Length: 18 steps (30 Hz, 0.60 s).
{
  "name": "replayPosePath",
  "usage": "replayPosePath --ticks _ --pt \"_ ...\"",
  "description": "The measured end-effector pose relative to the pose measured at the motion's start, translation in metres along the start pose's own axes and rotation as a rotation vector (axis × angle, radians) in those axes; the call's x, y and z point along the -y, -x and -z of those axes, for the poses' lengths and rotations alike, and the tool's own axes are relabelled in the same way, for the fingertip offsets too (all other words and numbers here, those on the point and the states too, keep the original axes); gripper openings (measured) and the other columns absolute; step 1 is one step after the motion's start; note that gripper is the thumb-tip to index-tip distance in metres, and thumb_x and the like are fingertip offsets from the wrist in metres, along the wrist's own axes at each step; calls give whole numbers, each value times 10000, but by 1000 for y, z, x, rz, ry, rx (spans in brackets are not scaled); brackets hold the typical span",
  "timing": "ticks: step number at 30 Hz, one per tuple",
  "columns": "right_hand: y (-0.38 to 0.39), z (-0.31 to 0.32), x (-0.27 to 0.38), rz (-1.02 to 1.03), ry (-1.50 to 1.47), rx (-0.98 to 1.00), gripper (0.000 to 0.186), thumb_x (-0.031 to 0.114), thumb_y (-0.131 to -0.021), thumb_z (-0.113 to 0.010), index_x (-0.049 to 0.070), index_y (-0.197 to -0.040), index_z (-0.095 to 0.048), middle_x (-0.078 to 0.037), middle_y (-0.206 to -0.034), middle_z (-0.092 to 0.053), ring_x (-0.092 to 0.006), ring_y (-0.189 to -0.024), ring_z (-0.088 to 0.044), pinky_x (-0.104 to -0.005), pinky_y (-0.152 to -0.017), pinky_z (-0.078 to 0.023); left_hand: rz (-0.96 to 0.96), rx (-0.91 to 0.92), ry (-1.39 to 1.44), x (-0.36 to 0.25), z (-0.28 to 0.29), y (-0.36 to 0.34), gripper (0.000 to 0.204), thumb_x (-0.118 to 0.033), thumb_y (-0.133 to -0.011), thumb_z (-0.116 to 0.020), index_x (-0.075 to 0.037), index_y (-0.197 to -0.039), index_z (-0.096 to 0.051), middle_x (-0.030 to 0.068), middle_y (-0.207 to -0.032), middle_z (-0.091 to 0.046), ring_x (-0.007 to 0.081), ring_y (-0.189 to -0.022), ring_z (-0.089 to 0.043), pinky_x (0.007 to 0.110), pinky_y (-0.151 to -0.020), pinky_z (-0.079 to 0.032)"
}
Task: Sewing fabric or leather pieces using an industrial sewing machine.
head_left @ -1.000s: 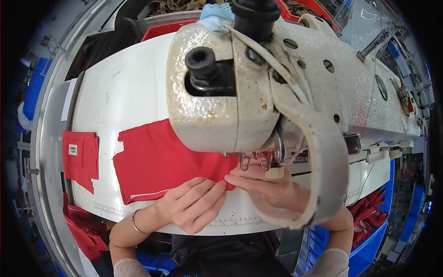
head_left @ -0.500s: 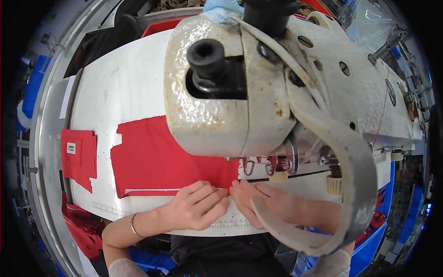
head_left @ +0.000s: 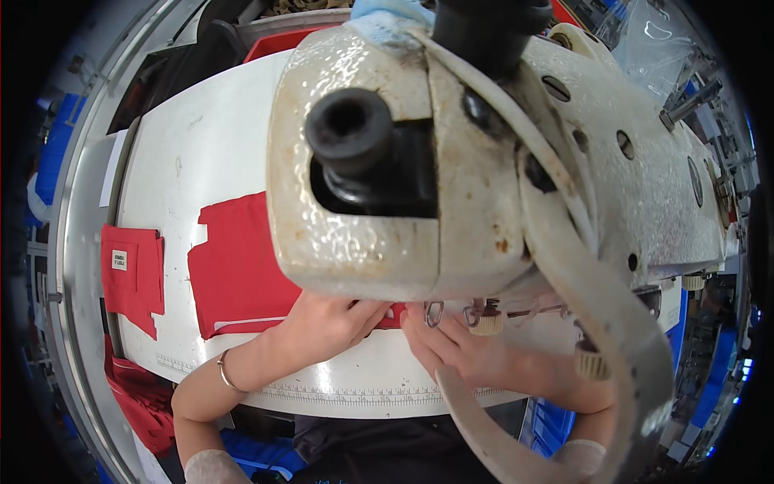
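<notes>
My left fingers (head_left: 363,317) pinch the near edge of the red cloth (head_left: 238,274), flat on the worktop (head_left: 189,145). My right fingers (head_left: 425,334) meet its right end; whether they grip, I cannot tell. The machine head (head_left: 355,254) blocks my view of much of it, and a curved guard (head_left: 625,355) loops before my right forearm (head_left: 556,379). Another red piece (head_left: 145,282) lies apart, left.

Red fabric pc (head_left: 238,274), mostly flat, L-side notch
</notes>
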State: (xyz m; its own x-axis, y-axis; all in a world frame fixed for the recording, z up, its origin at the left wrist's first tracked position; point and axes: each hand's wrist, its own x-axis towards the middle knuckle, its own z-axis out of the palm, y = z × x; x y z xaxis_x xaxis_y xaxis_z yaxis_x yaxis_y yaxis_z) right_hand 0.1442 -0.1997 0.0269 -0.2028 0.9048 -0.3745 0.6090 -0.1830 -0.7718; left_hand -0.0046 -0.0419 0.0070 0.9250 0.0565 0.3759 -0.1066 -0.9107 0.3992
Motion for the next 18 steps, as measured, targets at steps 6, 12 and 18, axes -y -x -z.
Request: replayPosePath --ticks 6,12,18 --pt "-18 1 -20 419 742 -606 187 63 -694 -573 34 -869 -632 -59 -799 -569 -119 -636 -502 -260 -549 -440 58 53 -91 24 -10 2 248 -41 -672 -672 -39 -918 -643 113 -898 -619 304 -826 -599 389 -708 -486" --pt "-23 -2 -28 277 474 -551 137 143 -713 -571 38 -781 -624 -112 -789 -558 -219 -724 -547 -363 -599 -451 128 36 147 38 -12 4 283 -27 -666 -663 -67 -946 -653 100 -922 -626 309 -850 -599 403 -736 -486" --pt "-27 -14 -55 243 653 -583 269 248 -719 -585 -18 -735 -625 -268 -859 -611 -383 -833 -602 -487 -678 -472 -9 46 55 15 8 -3 346 -10 -604 -669 -20 -949 -656 143 -933 -620 332 -872 -596 408 -760 -486"
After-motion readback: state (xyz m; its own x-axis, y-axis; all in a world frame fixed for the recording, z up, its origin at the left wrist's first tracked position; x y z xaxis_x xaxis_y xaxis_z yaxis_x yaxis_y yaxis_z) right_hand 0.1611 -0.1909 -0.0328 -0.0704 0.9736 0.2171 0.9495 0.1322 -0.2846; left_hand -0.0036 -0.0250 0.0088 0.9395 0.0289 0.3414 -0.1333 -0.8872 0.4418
